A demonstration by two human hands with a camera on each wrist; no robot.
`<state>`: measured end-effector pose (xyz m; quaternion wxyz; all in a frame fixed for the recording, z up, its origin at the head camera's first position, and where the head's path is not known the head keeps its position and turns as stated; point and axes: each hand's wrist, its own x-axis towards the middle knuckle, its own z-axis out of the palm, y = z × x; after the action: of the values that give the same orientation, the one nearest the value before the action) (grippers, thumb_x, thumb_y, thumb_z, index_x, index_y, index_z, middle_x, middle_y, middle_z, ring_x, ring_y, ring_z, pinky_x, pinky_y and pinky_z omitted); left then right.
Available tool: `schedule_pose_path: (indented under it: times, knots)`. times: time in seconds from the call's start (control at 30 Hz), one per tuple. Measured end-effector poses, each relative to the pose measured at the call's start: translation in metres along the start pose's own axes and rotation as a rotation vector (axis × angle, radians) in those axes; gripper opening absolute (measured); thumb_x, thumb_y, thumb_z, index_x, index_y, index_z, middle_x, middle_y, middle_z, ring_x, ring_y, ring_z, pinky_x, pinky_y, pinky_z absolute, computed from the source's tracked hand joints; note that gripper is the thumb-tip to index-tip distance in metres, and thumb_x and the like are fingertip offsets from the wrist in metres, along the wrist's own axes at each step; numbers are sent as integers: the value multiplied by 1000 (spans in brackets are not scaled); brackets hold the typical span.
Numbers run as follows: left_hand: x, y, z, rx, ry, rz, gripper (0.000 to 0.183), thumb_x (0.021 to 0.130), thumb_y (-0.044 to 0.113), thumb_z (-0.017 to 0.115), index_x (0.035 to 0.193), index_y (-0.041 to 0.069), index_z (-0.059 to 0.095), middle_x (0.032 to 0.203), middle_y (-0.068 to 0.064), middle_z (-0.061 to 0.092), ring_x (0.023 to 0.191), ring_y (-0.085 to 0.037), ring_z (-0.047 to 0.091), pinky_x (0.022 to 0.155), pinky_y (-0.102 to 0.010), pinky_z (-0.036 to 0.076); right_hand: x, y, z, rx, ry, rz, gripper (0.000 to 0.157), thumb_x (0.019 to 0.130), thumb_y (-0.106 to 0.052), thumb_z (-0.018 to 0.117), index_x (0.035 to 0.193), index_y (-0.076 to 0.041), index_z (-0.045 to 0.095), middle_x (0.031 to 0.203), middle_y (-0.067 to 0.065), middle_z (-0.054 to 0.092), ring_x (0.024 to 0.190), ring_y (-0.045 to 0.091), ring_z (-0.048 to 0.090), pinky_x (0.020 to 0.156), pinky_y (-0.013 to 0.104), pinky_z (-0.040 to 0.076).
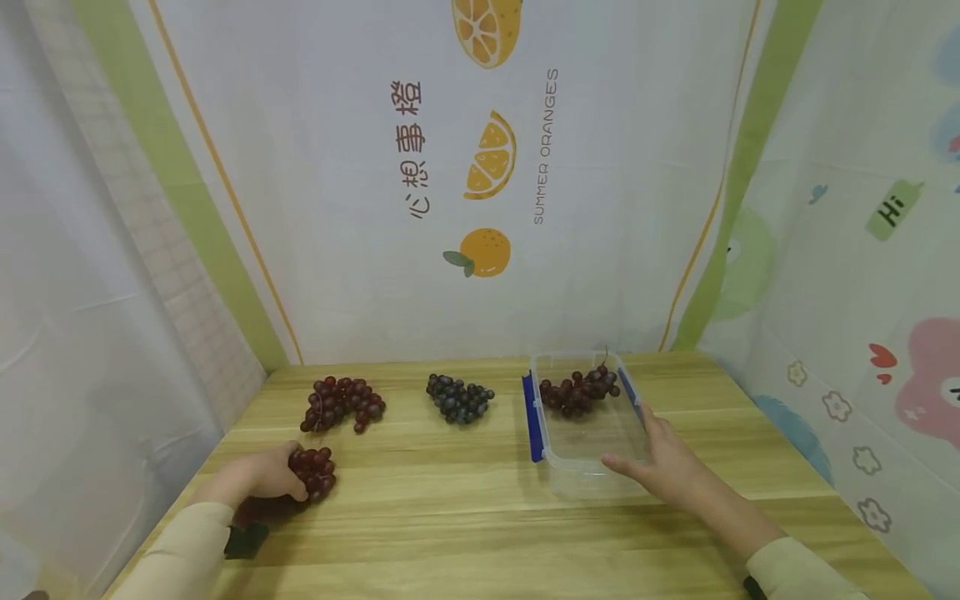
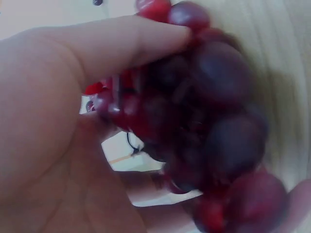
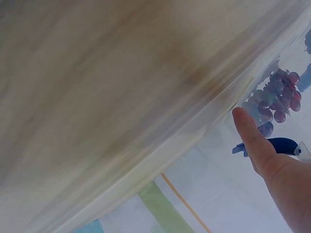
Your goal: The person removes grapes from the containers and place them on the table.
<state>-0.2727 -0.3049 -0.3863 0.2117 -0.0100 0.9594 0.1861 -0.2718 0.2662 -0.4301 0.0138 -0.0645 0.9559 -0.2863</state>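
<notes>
My left hand (image 1: 266,477) grips a bunch of red grapes (image 1: 320,472) low over the table's left side. In the left wrist view the thumb and fingers wrap around these grapes (image 2: 228,141). On the right, my right hand (image 1: 671,462) rests at the near right corner of a clear plastic container (image 1: 558,479), thumb and fingers stretched out along its rim. Inside the container, toward the back, lies a bunch of dark red grapes (image 1: 576,395), its stem poking above the rim. The right wrist view shows one straight finger (image 3: 250,131) beside the container.
Another bunch of red grapes (image 1: 341,402) lies at the back left of the wooden table (image 1: 450,533). A bunch of blue-black grapes (image 1: 459,400) sits at the back middle. Blue latch flaps (image 1: 533,421) hang at the container's sides. Printed curtains (image 1: 337,208) enclose the table.
</notes>
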Motion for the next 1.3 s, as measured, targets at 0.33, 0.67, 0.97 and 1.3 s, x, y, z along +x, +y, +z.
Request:
schedule_pose_path:
  times: [0.33,0.67,0.97,1.3]
  knots:
    - [-6,8,-1,25,-29,-40,115,80,51,74,149,-15,11,144,-46,27,127,-62,36,97,-67,39,0,0,-1,0,-2,-4,119,84,-74,54,156,-4,-9,158,35,6,141,58,14,106,74,24]
    - [-1,31,0,24,-8,-212,127,81,90,22,150,-15,10,147,-47,18,133,-68,19,105,-74,24,0,0,0,-12,56,-34,119,84,-71,58,156,3,-2,156,38,12,139,59,20,108,71,26]
    - [6,37,4,180,31,-164,98,87,59,57,140,-20,34,140,-43,39,125,-58,43,101,-61,41,1,2,0,-33,63,-49,119,84,-71,57,156,1,-4,154,39,14,136,61,24,105,72,30]
    - [7,28,-1,33,31,-54,97,64,5,73,150,-1,28,140,-44,30,79,-33,52,56,-41,48,0,1,0,-3,56,-41,119,85,-69,58,156,0,-8,154,38,17,136,61,28,104,71,32]
